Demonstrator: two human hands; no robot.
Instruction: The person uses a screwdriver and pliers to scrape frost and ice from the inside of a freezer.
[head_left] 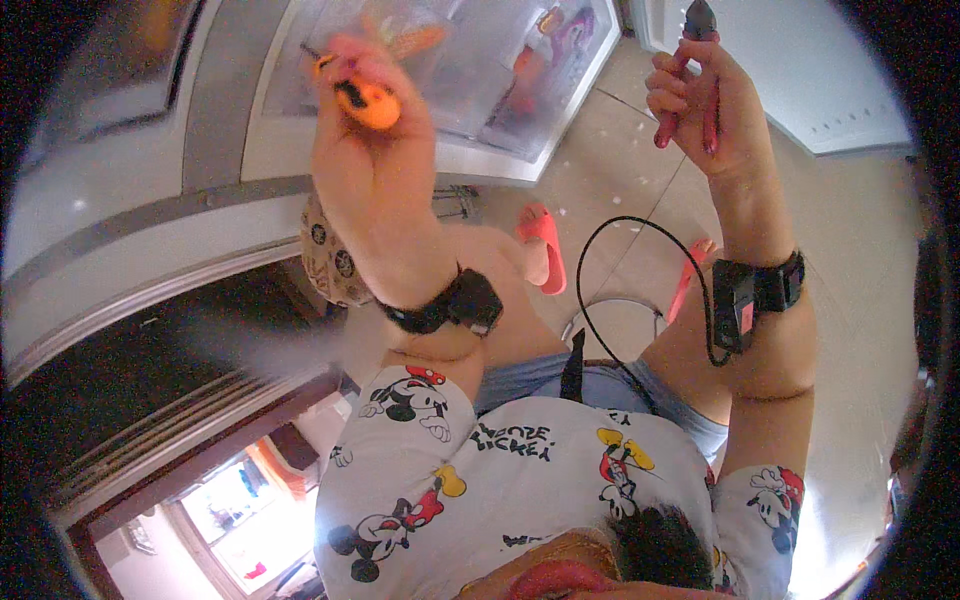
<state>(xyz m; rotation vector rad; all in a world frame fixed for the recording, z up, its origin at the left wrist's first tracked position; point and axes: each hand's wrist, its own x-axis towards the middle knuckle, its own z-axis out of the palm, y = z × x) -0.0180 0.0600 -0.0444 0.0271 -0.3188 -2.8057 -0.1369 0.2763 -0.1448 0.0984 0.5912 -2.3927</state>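
My left hand [362,80] is closed on an orange-and-black tool handle [372,106] with a thin dark tip, raised over the frosted freezer compartment [480,130] at top centre. The hand is slightly blurred, and the tool's exact kind is unclear. Higher at the right, my right hand [712,115] grips red-handled pliers [700,22], their dark head pointing up beside an open white door [805,70]. Frost and blur hide what lies inside the compartment.
Pink sandals [550,262] are on my feet on the tiled floor [620,170], with small white bits scattered there. A round stool [605,312] is beneath me, a patterned bag [330,255] at left. A black cable loops from my right wrist device [740,305].
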